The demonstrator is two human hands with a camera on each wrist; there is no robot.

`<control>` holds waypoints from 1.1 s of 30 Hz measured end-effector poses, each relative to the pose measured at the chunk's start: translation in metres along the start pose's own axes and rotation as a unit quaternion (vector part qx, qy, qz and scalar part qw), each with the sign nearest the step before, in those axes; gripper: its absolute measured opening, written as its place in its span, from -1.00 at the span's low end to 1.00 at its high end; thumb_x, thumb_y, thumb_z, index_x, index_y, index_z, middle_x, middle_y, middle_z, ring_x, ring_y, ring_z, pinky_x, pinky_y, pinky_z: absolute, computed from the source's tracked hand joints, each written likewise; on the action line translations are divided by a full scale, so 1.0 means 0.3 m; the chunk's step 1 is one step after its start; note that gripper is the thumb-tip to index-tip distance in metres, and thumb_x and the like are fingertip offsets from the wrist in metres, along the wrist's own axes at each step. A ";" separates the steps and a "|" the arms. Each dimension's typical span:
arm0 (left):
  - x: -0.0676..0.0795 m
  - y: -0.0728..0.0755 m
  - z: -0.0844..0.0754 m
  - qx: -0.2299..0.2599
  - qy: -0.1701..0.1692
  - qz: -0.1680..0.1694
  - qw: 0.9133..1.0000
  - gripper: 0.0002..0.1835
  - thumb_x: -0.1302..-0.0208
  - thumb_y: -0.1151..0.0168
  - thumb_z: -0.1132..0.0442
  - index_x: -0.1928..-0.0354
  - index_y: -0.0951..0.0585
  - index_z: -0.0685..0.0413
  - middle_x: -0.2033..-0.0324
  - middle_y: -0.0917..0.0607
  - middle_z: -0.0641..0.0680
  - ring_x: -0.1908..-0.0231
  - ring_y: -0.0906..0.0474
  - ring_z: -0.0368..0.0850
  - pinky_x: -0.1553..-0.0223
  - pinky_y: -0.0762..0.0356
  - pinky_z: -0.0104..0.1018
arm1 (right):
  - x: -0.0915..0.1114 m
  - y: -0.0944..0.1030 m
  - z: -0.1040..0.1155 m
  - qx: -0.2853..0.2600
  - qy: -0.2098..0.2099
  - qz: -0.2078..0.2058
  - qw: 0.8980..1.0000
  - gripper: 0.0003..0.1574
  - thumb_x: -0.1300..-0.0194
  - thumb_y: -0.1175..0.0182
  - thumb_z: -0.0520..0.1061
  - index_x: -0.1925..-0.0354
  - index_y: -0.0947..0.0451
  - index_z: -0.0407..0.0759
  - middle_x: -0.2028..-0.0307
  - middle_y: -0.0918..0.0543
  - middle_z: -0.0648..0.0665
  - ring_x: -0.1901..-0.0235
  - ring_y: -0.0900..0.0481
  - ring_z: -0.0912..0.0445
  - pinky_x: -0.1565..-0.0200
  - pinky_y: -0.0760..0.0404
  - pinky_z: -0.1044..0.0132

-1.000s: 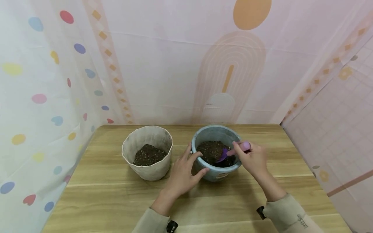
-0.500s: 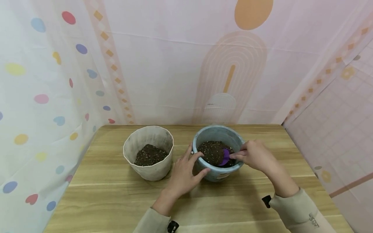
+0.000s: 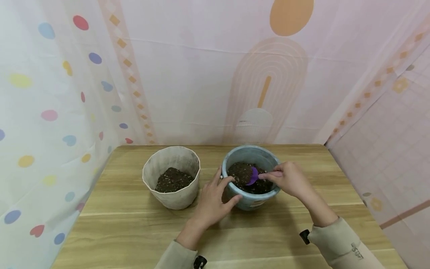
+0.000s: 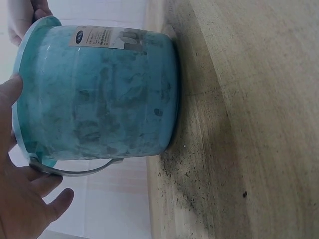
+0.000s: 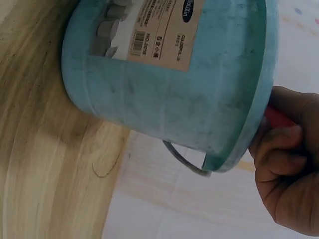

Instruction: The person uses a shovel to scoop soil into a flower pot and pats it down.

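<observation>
A blue bucket (image 3: 245, 203) stands upright on the table, part filled with dark soil (image 3: 240, 173). My left hand (image 3: 211, 201) holds its left rim, with a finger bent over the edge and the thumb against the outer wall. In my right hand (image 3: 295, 181) is a small trowel (image 3: 253, 176) with a purple blade and a pink handle. The blade's tip is sunk in the bucket's soil. Seen from the left wrist, the bucket's side (image 4: 109, 99) is smudged, and its wire handle (image 4: 75, 173) hangs by my fingers. From the right wrist, the blade is hidden behind the bucket wall (image 5: 149, 84).
To the left stands a whitish pot (image 3: 178, 200) with a wavy rim, holding a mound of dark soil (image 3: 173, 180). Both containers are on a wood-grain table (image 3: 255, 239). Loose soil specks (image 4: 179, 184) lie beside the bucket. Patterned cloth (image 3: 188, 86) hangs behind.
My right hand first lowered the trowel's handle and moved right, then shifted slightly left, carrying the blade left into the soil. The left hand stays on the rim.
</observation>
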State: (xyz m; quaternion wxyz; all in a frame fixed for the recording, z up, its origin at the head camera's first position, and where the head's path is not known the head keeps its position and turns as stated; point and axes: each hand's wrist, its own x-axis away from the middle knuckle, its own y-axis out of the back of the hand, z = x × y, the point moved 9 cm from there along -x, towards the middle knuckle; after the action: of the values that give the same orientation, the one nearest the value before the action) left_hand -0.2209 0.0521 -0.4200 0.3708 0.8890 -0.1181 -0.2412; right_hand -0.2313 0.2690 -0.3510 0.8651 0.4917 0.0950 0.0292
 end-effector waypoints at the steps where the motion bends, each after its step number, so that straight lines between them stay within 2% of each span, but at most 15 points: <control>1: 0.000 0.000 0.000 0.001 0.000 -0.002 1.000 -0.39 -0.28 -0.33 -0.22 -0.28 -0.52 -0.11 -0.53 -0.16 0.27 -0.32 -0.36 0.40 -0.24 -0.32 0.30 | 0.003 0.001 -0.006 -0.006 -0.003 -0.003 1.000 -0.67 -0.30 -0.41 0.01 0.40 -0.77 -0.24 0.46 -0.77 -0.15 0.59 -0.59 0.18 0.49 -0.57 0.23; 8: 0.002 -0.009 0.002 0.007 -0.006 -0.004 1.000 -0.42 -0.28 -0.34 -0.22 -0.25 -0.52 -0.16 -0.53 -0.17 0.28 -0.31 -0.36 0.41 -0.21 -0.34 0.33 | 0.037 0.010 -0.051 -0.074 -0.023 -0.001 0.997 -0.69 -0.30 -0.41 -0.01 0.40 -0.76 -0.25 0.47 -0.76 -0.11 0.60 -0.48 0.15 0.53 -0.47 0.29; 12: 0.002 -0.012 0.007 0.011 -0.003 -0.004 1.000 -0.41 -0.27 -0.34 -0.22 -0.25 -0.52 -0.17 -0.54 -0.15 0.25 -0.31 -0.36 0.41 -0.22 -0.33 0.33 | 0.053 0.018 -0.057 -0.108 -0.009 -0.011 0.994 -0.71 -0.29 -0.42 0.01 0.32 -0.80 -0.22 0.39 -0.80 -0.12 0.50 -0.60 0.15 0.49 -0.52 0.31; 19: 0.000 -0.003 0.013 0.015 0.005 -0.008 1.000 -0.40 -0.26 -0.34 -0.24 -0.25 -0.53 -0.17 -0.52 -0.18 0.27 -0.29 -0.37 0.45 -0.22 -0.31 0.40 | 0.073 0.032 -0.081 -0.129 0.001 -0.038 0.991 -0.70 -0.34 -0.38 -0.01 0.23 -0.79 -0.25 0.29 -0.81 -0.13 0.35 -0.72 0.14 0.37 -0.63 0.33; 22: -0.001 -0.001 0.010 0.017 0.002 -0.006 1.000 -0.38 -0.26 -0.34 -0.24 -0.26 -0.53 -0.13 -0.52 -0.18 0.28 -0.30 -0.36 0.45 -0.21 -0.31 0.41 | 0.078 0.040 -0.099 -0.150 -0.005 -0.041 0.988 -0.70 -0.34 -0.38 -0.03 0.23 -0.78 -0.29 0.29 -0.81 -0.15 0.42 -0.68 0.16 0.39 -0.62 0.34; 28: -0.007 0.022 -0.008 0.008 -0.014 -0.004 1.000 -0.35 -0.26 -0.35 -0.23 -0.28 -0.53 -0.07 -0.52 -0.17 0.27 -0.48 -0.10 0.32 -0.31 -0.22 0.39 | 0.080 0.062 -0.124 -0.170 -0.040 -0.033 0.984 -0.63 -0.35 -0.37 0.00 0.23 -0.76 -0.33 0.31 -0.80 -0.18 0.58 -0.47 0.14 0.52 -0.50 0.31; 33: 0.003 0.075 -0.026 0.008 -0.006 -0.007 1.000 -0.24 -0.25 -0.36 -0.24 -0.39 -0.43 -0.05 -0.56 -0.12 0.18 -0.54 0.05 0.21 -0.34 -0.18 0.38 | 0.080 0.086 -0.119 -0.155 -0.047 -0.042 0.986 -0.63 -0.34 -0.37 0.03 0.23 -0.77 -0.30 0.31 -0.80 -0.17 0.56 -0.48 0.16 0.53 -0.50 0.30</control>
State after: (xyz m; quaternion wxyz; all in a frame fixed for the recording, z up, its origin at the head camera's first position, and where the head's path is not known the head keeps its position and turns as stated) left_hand -0.2168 0.0407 -0.3994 0.3615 0.8911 -0.1163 -0.2484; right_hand -0.2135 0.3160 -0.3501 0.9347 0.3483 0.0696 -0.0161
